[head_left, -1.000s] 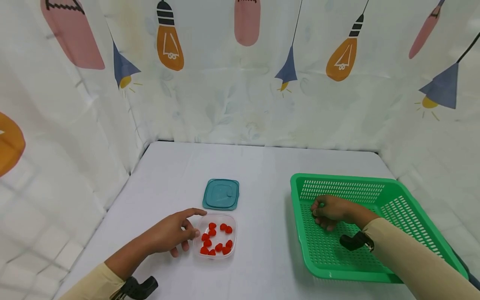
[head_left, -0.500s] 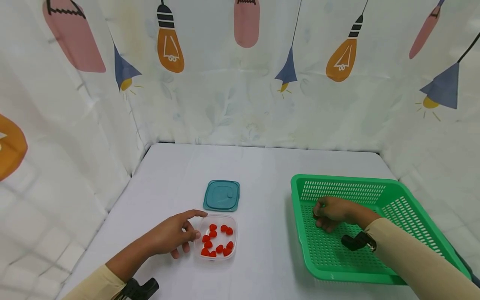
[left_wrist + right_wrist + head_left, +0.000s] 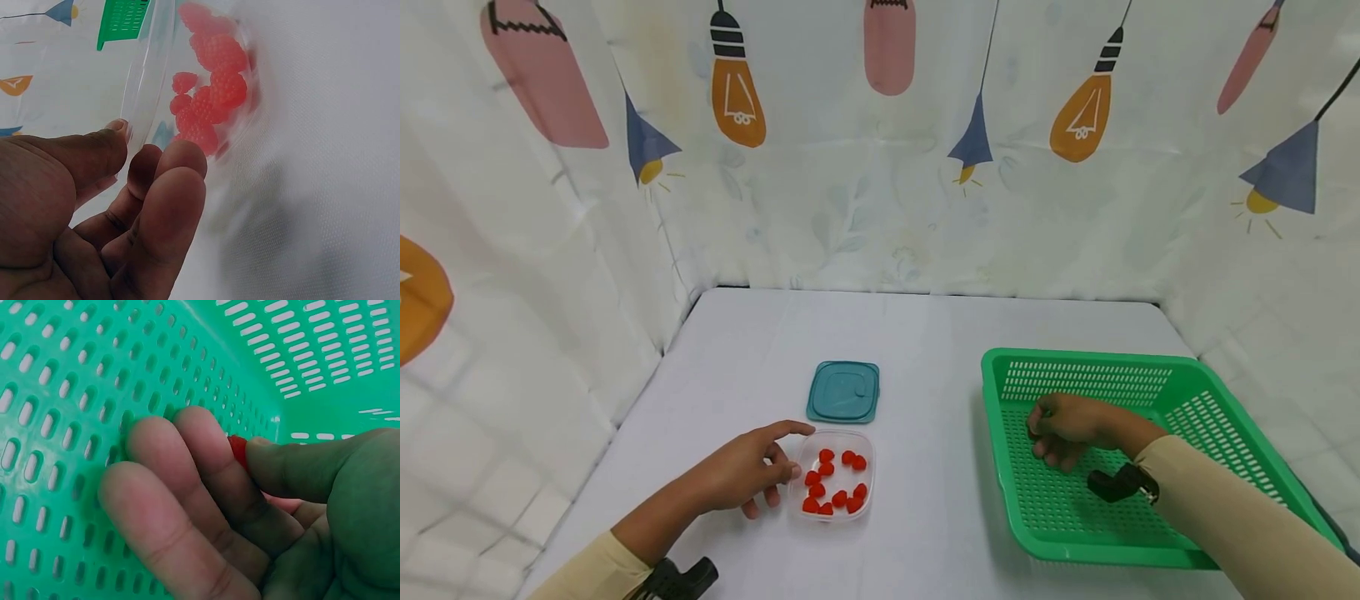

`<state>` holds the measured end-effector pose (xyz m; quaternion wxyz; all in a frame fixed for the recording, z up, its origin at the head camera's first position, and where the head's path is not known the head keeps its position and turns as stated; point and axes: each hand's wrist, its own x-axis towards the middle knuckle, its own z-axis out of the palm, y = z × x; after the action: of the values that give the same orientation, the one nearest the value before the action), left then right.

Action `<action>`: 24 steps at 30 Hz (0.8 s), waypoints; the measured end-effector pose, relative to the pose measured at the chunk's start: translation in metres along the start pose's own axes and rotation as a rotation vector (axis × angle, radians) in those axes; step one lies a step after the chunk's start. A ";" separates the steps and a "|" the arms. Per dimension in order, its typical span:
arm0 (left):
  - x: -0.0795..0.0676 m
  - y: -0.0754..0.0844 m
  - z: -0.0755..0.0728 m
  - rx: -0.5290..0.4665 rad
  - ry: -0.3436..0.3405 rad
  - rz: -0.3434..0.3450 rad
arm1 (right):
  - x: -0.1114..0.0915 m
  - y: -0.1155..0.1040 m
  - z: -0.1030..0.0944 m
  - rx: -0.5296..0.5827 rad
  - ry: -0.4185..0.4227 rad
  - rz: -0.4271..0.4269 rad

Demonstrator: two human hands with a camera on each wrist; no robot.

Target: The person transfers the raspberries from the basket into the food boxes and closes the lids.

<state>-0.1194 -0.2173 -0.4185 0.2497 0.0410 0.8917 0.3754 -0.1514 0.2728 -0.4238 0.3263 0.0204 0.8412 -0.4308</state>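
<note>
My left hand (image 3: 741, 468) rests against the left rim of a clear plastic container (image 3: 871, 462). Its index finger reaches to the far corner, the thumb touches the side wall, and the other fingers hang loosely. Several red raspberries (image 3: 228, 86) lie in the container, their bumpy skin plain in the left wrist view. Inside the green basket (image 3: 1022, 533), my right hand (image 3: 1067, 429) pinches a red raspberry (image 3: 238, 450) between thumb and index finger. Most of that raspberry is hidden by the fingers. The other fingertips are close to the basket's perforated surface.
A teal square lid (image 3: 843, 392) lies flat behind the container. Under everything is a white-covered table (image 3: 925, 367), with printed curtains (image 3: 887, 208) at the back and sides. The basket's raised walls surround the right hand.
Both hands stay nearly where they were. The right hand's fingers shift slightly in the basket. The container, its raspberries and the lid stay in place.
</note>
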 end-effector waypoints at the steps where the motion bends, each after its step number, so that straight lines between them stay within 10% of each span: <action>1: 0.000 0.000 0.000 0.000 -0.001 -0.002 | 0.000 0.000 0.000 0.000 -0.004 0.002; 24: 0.001 -0.001 0.000 0.004 0.002 0.016 | -0.006 -0.008 -0.007 0.014 -0.040 -0.055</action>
<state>-0.1201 -0.2180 -0.4196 0.2458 0.0482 0.8924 0.3754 -0.1530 0.2750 -0.4119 0.3308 -0.0090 0.8316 -0.4460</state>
